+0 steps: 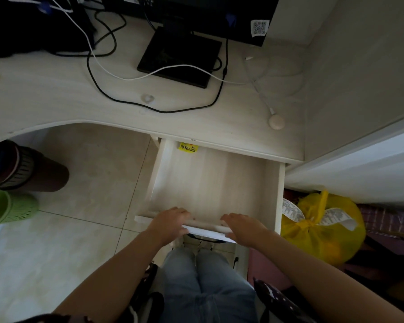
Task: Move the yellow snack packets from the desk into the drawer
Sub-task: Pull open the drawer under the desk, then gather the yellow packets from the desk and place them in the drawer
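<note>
the room is dimly lit, and a pale wooden desk point(56, 94) with a curved front edge is seen across the upper half of the view. behind the desk, a black monitor stand point(180, 57) is placed on its top, and black cables point(98, 73) and a white cable point(117, 74) are laid around the stand. to the right of the desk, a plain light wall point(364, 66) is met. below the desk, the floor point(56, 241) is covered with large pale tiles. left of the desk, a green perforated basket point(7, 206) is stood on the tiles. under the right end of the desk, a tied yellow plastic bag point(322, 227) is kept.
</note>
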Tool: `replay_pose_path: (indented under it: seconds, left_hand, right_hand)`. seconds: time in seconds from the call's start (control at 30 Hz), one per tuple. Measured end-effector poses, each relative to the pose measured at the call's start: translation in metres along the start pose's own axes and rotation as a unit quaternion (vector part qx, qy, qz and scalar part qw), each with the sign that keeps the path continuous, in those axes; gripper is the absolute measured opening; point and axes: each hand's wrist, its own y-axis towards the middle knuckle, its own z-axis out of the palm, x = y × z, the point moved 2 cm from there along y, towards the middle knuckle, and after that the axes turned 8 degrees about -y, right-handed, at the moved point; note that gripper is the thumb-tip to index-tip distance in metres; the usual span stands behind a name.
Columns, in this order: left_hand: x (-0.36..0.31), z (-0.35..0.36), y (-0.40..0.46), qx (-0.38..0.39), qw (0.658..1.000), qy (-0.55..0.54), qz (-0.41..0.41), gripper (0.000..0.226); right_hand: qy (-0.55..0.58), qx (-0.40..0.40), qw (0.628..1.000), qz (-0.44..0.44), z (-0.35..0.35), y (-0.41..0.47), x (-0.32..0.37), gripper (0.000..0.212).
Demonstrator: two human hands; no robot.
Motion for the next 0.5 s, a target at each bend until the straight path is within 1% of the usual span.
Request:
replay_pose_path:
  seconds: [0.07,0.17,0.3,0.4,0.5]
  left_hand:
    - [0.006,-0.016,-0.002,-0.038,0.998,-0.037,-0.028,0.041]
    - [0.022,-0.042,-0.012,-0.136,0.984,-0.092,-0.073,0.04]
    - [0.047,-0.075,-0.036,-0.255,0.942,-0.175,-0.128,0.034]
    - [0.072,-0.095,-0.061,-0.311,0.919,-0.185,-0.155,0.031]
    - [0.107,-0.109,-0.093,-0.359,0.89,-0.206,-0.193,0.033]
  right_hand:
    - [-0.001,-0.022,1.0,0.0,-0.02,0.007,0.003,0.044]
    - [-0.005,-0.06,0.998,0.005,-0.058,0.024,0.019,0.042]
    - [-0.001,-0.12,0.993,-0.009,-0.105,0.052,0.06,0.04]
    - [-0.01,-0.153,0.988,-0.031,-0.134,0.076,0.104,0.039]
    - [-0.05,-0.173,0.982,-0.059,-0.16,0.1,0.158,0.036]
